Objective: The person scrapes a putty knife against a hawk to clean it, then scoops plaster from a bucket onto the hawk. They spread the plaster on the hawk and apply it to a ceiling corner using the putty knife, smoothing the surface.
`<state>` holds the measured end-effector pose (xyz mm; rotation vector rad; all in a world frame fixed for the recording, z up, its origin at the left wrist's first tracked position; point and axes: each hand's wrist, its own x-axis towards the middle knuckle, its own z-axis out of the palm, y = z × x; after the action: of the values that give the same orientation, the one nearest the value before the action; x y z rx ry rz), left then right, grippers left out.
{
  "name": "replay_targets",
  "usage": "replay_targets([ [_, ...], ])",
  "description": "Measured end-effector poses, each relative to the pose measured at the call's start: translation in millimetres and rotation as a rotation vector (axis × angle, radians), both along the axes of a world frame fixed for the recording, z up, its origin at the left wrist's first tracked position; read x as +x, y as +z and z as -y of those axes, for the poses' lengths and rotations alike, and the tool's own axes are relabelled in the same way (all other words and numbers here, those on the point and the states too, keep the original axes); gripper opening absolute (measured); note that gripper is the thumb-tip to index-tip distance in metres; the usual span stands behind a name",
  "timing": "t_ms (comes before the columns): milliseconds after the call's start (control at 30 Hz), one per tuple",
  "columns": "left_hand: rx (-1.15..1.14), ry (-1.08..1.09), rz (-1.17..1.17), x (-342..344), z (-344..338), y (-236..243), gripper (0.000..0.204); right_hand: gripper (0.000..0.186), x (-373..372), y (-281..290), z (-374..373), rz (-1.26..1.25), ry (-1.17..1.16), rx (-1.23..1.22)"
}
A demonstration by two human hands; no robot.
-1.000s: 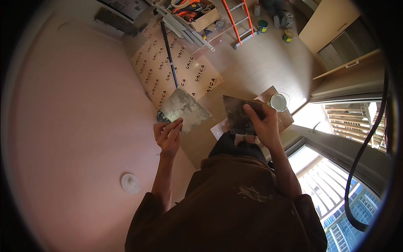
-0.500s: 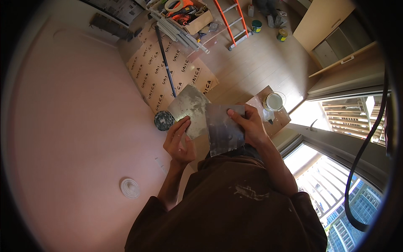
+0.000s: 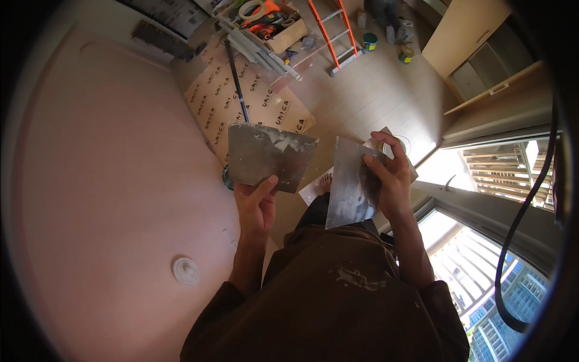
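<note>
My left hand (image 3: 257,208) is closed around the lower edge of a flat metal plastering trowel (image 3: 265,151), thumb on its face. Dried putty marks its top edge and middle. My right hand (image 3: 393,181) grips a second flat metal trowel (image 3: 350,181) by its right side, thumb on the face and index finger raised past the edge. This blade is greyer, with pale smears low down. A gap separates the two blades, both held in front of my body. Whatever is on their backs, handles included, is hidden.
A white bucket (image 3: 403,145) is partly behind my right hand; a dark tub (image 3: 227,177) is behind the left trowel. Further off are an orange ladder (image 3: 333,36), a tool box (image 3: 288,37), grey strips (image 3: 256,51) and a long pole (image 3: 236,78). A pinkish wall (image 3: 120,181) stands left.
The two trowels have come apart. My left hand has turned its trowel and now has the thumb on its face instead of the fingertips. My right hand has shifted right with its trowel.
</note>
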<state>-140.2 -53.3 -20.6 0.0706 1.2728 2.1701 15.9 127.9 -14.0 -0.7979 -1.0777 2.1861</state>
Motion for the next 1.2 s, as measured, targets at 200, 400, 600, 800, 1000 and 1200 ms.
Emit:
replay_targets([
  [200,0.058,0.031,0.027,22,-13,3,0.040,0.022,13,5,7,0.136,-0.038,0.263],
  [400,0.055,0.007,-0.024,43,-22,14,0.043,0.024,17,14,7,0.244,-0.056,0.310],
  [600,-0.082,-0.313,-0.113,42,-15,14,0.052,0.019,34,9,-7,0.290,-0.041,0.445],
  [800,-0.150,-0.604,0.087,41,-9,19,0.058,0.021,49,20,-13,0.351,0.035,0.550],
  [1000,-0.138,-0.539,-0.057,60,-26,33,0.061,0.016,57,30,-12,0.393,-0.046,0.578],
  [1200,-0.221,-0.657,-0.282,65,-27,38,0.062,0.018,60,43,-10,0.376,-0.103,0.515],
])
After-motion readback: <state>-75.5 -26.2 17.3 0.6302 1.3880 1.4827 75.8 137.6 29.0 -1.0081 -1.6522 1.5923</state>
